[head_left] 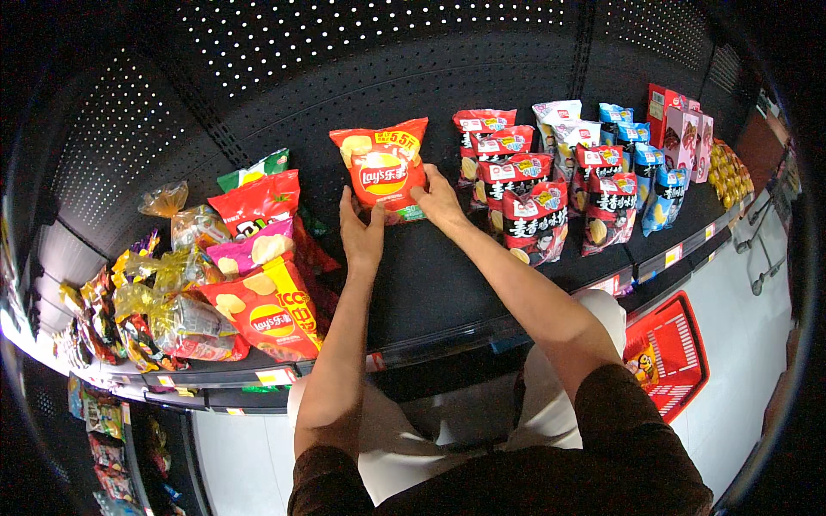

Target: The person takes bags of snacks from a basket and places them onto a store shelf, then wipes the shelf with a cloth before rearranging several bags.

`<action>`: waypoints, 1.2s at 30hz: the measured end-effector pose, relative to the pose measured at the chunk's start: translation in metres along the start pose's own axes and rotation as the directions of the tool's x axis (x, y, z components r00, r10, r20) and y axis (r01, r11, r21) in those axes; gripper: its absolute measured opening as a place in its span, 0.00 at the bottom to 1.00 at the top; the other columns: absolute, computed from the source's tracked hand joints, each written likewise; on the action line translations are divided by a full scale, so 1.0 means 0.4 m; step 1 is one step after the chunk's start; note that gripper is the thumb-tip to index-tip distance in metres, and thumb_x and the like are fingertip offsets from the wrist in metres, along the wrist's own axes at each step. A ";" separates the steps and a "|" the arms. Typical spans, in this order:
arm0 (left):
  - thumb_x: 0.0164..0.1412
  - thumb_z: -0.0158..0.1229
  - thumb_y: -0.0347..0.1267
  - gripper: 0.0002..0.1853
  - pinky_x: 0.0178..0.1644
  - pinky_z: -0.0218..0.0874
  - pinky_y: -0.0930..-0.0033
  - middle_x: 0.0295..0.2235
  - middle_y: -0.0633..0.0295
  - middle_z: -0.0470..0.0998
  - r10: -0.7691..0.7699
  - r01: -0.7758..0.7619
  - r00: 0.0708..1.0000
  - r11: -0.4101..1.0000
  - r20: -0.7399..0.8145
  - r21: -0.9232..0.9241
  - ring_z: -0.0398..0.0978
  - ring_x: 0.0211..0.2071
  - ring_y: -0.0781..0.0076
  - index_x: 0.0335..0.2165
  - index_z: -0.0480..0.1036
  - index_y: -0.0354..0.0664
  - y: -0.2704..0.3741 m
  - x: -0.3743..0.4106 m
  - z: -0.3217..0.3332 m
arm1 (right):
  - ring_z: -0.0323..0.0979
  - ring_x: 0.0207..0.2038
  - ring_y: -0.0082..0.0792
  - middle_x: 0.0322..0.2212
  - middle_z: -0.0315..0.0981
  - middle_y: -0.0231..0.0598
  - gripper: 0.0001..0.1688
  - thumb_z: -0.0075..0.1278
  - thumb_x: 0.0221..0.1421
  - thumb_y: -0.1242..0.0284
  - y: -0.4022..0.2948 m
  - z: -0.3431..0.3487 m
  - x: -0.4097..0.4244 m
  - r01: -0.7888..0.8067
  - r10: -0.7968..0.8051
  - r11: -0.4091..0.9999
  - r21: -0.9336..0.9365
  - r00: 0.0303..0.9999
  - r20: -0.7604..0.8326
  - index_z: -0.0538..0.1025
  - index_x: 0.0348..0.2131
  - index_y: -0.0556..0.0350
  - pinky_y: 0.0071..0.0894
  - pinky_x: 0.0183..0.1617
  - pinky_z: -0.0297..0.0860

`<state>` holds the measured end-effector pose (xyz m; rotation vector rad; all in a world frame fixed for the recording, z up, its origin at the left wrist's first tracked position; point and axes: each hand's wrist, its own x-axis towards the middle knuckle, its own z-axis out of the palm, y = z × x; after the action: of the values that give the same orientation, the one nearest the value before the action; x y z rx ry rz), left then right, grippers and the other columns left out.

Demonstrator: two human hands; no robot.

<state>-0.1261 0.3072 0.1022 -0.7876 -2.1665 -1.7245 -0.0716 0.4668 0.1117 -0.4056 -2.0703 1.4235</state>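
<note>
Both my hands are on a red Lay's potato chip bag (382,173), which stands upright toward the back of the black shelf (426,284). My left hand (362,233) touches the bag's lower left side, thumb and fingers spread along its bottom edge. On the lower right side, my right hand (440,198) has its fingers on the edge and its thumb on the front. Left of my left forearm, another red Lay's bag (268,316) leans at the front of a stack. A magenta chip bag (253,249) and a red snack bag (258,205) are behind it.
Rows of red-and-black snack bags (534,226) stand to the right, with blue bags (664,200) and pink boxes (685,142) farther along. Yellow-tied clear bags (187,319) crowd the left. A red shopping basket (690,361) is on the floor at right. Perforated panels (387,58) back the shelf.
</note>
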 end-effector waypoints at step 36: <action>0.58 0.64 0.29 0.39 0.54 0.61 0.62 0.50 0.50 0.67 0.035 -0.045 0.998 0.970 -0.045 -0.239 0.69 0.48 0.64 0.61 0.52 0.29 -0.016 -0.032 0.031 | 0.68 0.55 0.50 0.50 0.68 0.57 0.27 0.48 0.55 0.79 -0.014 0.002 -0.062 0.199 -0.225 0.960 -0.200 0.967 -0.118 0.66 0.55 0.65 0.39 0.59 0.65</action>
<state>-0.1176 0.3150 0.0872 -0.8396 -1.9248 -1.9891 -0.0522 0.4504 0.1093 -0.3353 -2.0702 1.0511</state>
